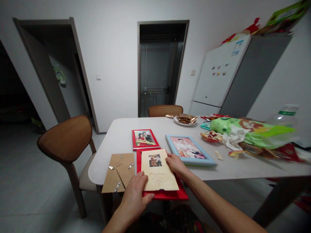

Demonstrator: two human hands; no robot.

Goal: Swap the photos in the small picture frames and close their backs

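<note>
Gripping the cream photo card (160, 179) by the far part of its right edge, our right hand (176, 165) has its thumb side uppermost. Our left hand (136, 188) is bent at the card's near left corner, thumb by the near rim of the large red picture frame (170, 195); we cannot tell whether it is pinching either one. So the card lies directly between our hands, rightward of the left and leftward of the right, neither clearly nearer. It sits above the red frame, whose near end appears to overhang the desk (121, 132). The card's long axis runs away from us, leaning slightly left at its far end, where the small printed picture (155, 160) is; the frame's long axis runs much the same way. Just left of them lies the brown backing board (119, 171); to the right is the pale blue picture frame (211, 162).
</note>
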